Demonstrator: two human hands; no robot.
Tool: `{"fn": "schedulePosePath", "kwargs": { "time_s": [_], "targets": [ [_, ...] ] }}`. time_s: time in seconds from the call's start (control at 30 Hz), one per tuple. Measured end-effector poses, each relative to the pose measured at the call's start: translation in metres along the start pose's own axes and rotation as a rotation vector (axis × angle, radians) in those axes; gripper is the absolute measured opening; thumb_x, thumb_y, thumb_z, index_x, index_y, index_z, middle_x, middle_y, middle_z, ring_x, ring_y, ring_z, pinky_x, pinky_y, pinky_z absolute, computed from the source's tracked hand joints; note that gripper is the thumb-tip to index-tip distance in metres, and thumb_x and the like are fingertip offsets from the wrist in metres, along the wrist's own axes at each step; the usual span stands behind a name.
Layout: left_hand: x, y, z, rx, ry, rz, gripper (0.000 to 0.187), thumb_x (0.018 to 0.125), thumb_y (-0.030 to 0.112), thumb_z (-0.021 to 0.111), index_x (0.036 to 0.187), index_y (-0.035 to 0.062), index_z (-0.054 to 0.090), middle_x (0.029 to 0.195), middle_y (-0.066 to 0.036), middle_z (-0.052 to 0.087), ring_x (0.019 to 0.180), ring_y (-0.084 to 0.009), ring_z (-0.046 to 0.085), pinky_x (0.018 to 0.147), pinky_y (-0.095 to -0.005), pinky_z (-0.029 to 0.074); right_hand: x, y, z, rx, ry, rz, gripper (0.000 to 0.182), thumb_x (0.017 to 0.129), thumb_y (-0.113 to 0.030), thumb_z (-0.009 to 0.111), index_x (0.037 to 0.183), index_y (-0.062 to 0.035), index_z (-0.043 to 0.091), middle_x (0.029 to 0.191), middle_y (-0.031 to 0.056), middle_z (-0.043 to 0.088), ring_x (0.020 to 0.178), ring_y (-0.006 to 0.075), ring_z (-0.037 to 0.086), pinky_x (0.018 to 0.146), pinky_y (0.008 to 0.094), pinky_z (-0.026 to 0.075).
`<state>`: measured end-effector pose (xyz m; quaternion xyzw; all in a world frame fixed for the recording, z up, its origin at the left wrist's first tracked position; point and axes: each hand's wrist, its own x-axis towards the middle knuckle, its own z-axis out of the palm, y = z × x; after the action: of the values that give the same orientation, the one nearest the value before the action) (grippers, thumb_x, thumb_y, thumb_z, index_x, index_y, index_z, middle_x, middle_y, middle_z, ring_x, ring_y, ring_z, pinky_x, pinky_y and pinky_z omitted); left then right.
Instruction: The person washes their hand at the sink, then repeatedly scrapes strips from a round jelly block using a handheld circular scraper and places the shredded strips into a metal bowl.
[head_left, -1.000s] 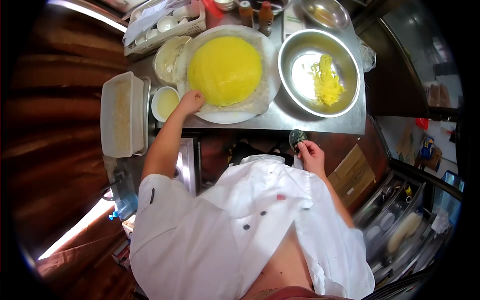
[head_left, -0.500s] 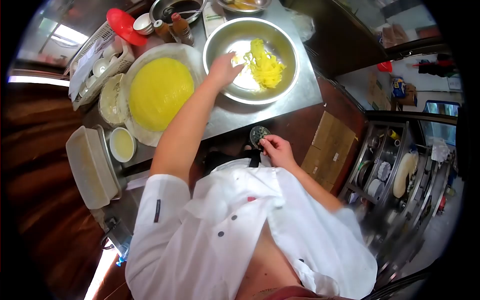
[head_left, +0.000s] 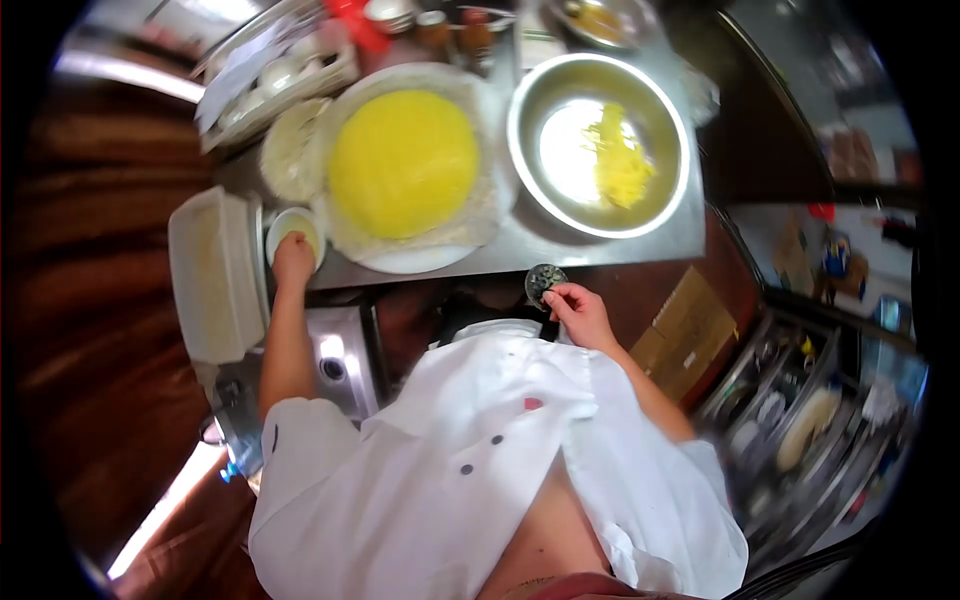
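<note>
My left hand (head_left: 293, 260) reaches into a small white bowl (head_left: 312, 262) of pale yellowish liquid at the left end of the table. Its fingertips are hidden in the bowl and blurred. My right hand (head_left: 582, 314), near my waist, is closed on a round, dark, perforated grater (head_left: 545, 287). Between the hands, a smooth yellow slab of jelly (head_left: 405, 163) lies on a pale cloth over a round white board. To its right, a large steel basin (head_left: 545, 195) contains a heap of yellow jelly strips (head_left: 620, 165).
A long pale plastic tub (head_left: 205, 280) stands left of the small bowl. Behind are a basket of cups (head_left: 280, 90), sauce bottles (head_left: 474, 35) and another metal bowl (head_left: 605, 20). The metal table's front edge (head_left: 610, 258) is before me; a shelf rack stands at right.
My left hand has left the steel basin and moved left to the small white bowl. The view has shifted, and my right hand still holds the grater near my waist.
</note>
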<state>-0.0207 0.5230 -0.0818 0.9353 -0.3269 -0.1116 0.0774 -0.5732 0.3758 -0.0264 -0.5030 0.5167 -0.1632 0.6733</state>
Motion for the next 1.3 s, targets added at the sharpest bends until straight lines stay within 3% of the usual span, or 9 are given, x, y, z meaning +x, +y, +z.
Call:
{"fn": "schedulePosePath", "kwargs": {
  "time_s": [0.17, 0.43, 0.57, 0.77, 0.9, 1.1, 1.2, 1.27, 1.3],
  "targets": [
    [0.017, -0.079, 0.052, 0.026, -0.089, 0.189, 0.022, 0.081, 0.011, 0.064, 0.100, 0.0042, 0.071, 0.104, -0.026, 0.067, 0.097, -0.0478, 0.065, 0.086, -0.0536, 0.053, 0.049, -0.054, 0.073, -0.286, -0.352, -0.049, 0.021, 0.097, -0.020, 0.073, 0.105, -0.0003, 0.071, 0.084, 0.0032, 0.070, 0.074, 0.0086, 0.063, 0.068, 0.0252, 0.052],
    [0.034, -0.072, 0.059, -0.245, -0.057, 0.162, 0.008, 0.080, 0.007, 0.067, 0.087, 0.0060, 0.071, 0.084, -0.017, 0.072, 0.085, -0.0408, 0.069, 0.078, -0.0494, 0.055, 0.110, -0.103, 0.236, -0.509, -0.677, -0.364, 0.019, 0.096, -0.020, 0.073, 0.103, -0.0023, 0.071, 0.083, 0.0119, 0.070, 0.072, 0.0201, 0.065, 0.069, 0.0328, 0.053],
    [0.025, -0.061, 0.020, -0.488, -0.114, 0.017, 0.009, 0.084, 0.007, 0.069, 0.092, 0.0066, 0.072, 0.091, -0.014, 0.075, 0.087, -0.0315, 0.074, 0.077, -0.0394, 0.057, 0.144, -0.107, 0.321, -0.608, -0.760, -0.514, 0.019, 0.093, -0.022, 0.073, 0.101, -0.0043, 0.072, 0.086, 0.0165, 0.071, 0.077, 0.0306, 0.068, 0.071, 0.0398, 0.053],
    [-0.005, -0.060, -0.026, -0.546, 0.205, 0.221, 0.019, 0.085, -0.005, 0.057, 0.100, 0.0024, 0.066, 0.116, -0.019, 0.071, 0.117, -0.0361, 0.066, 0.099, -0.0431, 0.052, 0.190, -0.106, 0.424, -0.937, -0.819, -0.686, 0.018, 0.090, -0.021, 0.067, 0.098, -0.0058, 0.072, 0.095, 0.0184, 0.072, 0.087, 0.0396, 0.069, 0.075, 0.0479, 0.055],
    [-0.022, -0.070, -0.038, -0.633, 0.231, 0.222, 0.018, 0.086, -0.005, 0.054, 0.099, 0.0016, 0.063, 0.124, -0.019, 0.068, 0.126, -0.0386, 0.061, 0.105, -0.0435, 0.048, 0.213, -0.087, 0.467, -1.249, -0.871, -0.710, 0.018, 0.092, -0.020, 0.060, 0.096, -0.0071, 0.071, 0.097, 0.0165, 0.074, 0.090, 0.0389, 0.071, 0.078, 0.0493, 0.056],
    [-0.039, -0.077, -0.044, -0.667, 0.219, 0.178, 0.019, 0.087, -0.005, 0.054, 0.102, 0.0013, 0.064, 0.117, -0.018, 0.069, 0.121, -0.0368, 0.063, 0.097, -0.0418, 0.052, 0.218, -0.079, 0.486, -1.332, -0.878, -0.569, 0.017, 0.089, -0.020, 0.064, 0.096, -0.0082, 0.074, 0.097, 0.0192, 0.075, 0.094, 0.0363, 0.073, 0.084, 0.0466, 0.058],
    [-0.044, -0.076, -0.050, -0.684, 0.171, 0.116, 0.021, 0.089, -0.003, 0.056, 0.107, 0.0014, 0.065, 0.113, -0.017, 0.070, 0.111, -0.0338, 0.067, 0.090, -0.0387, 0.055, 0.222, -0.067, 0.491, -1.074, -0.840, -0.472, 0.021, 0.088, -0.022, 0.065, 0.093, -0.0050, 0.077, 0.093, 0.0205, 0.075, 0.092, 0.0363, 0.073, 0.083, 0.0454, 0.058],
    [-0.045, -0.077, -0.052, -0.694, 0.129, 0.024, 0.022, 0.090, -0.002, 0.058, 0.111, 0.0017, 0.066, 0.110, -0.016, 0.070, 0.103, -0.0313, 0.069, 0.084, -0.0369, 0.055, 0.228, -0.069, 0.495, -0.768, -0.755, -0.059, 0.027, 0.089, -0.027, 0.067, 0.093, -0.0022, 0.078, 0.088, 0.0164, 0.075, 0.081, 0.0303, 0.072, 0.075, 0.0412, 0.056],
    [-0.042, -0.080, -0.047, -0.709, 0.184, 0.048, 0.020, 0.098, 0.005, 0.061, 0.117, 0.0017, 0.066, 0.101, -0.010, 0.071, 0.088, -0.0192, 0.066, 0.079, -0.0323, 0.053, 0.231, -0.069, 0.499, -0.610, -0.708, 0.124, 0.028, 0.090, -0.029, 0.068, 0.094, -0.0025, 0.077, 0.086, 0.0128, 0.075, 0.075, 0.0272, 0.069, 0.068, 0.0401, 0.055]
  ]
}}
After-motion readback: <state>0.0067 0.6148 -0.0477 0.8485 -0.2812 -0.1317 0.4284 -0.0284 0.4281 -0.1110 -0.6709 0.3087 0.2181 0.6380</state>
